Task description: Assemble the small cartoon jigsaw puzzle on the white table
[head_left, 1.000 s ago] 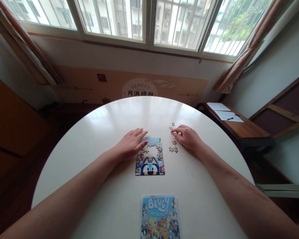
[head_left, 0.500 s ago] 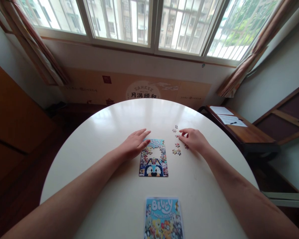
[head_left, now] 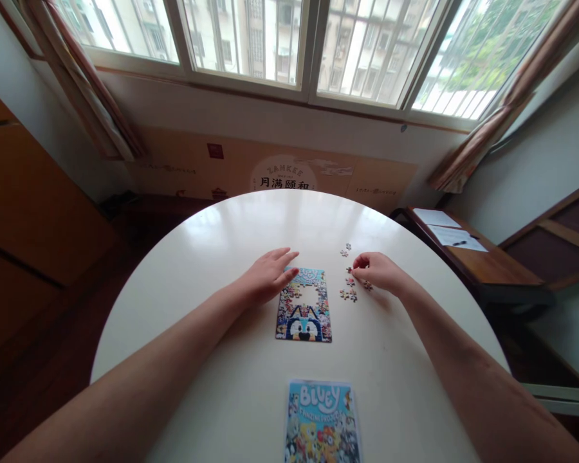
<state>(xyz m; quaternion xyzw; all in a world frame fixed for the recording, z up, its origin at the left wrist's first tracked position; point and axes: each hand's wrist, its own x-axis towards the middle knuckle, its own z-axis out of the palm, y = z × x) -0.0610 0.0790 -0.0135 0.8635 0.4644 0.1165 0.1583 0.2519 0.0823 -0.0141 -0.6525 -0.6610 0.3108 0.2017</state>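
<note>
A jigsaw puzzle [head_left: 304, 325] with a blue cartoon dog lies on the table, with a white gap in its upper middle. My left hand [head_left: 270, 273] rests palm down at the puzzle's upper left corner, its fingers stretched out and its thumb over the top edge. To the right of the puzzle, my right hand [head_left: 379, 271] has thumb and forefinger closed at a small puzzle piece [head_left: 349, 270]. Several loose pieces [head_left: 353, 296] lie around that hand, some of them partly behind its fingers.
A printed picture sheet [head_left: 322, 418] in the same design lies near me on the round white table [head_left: 212, 399]. Beyond the table's right edge stands a wooden chair or bench [head_left: 502, 267] with papers [head_left: 456, 238] and a pen on it. Windows and a cardboard panel [head_left: 183, 154] are behind.
My right fingertips have come down and closed at a loose piece. My left hand stays at the puzzle's corner. The whole view has shifted slightly.
</note>
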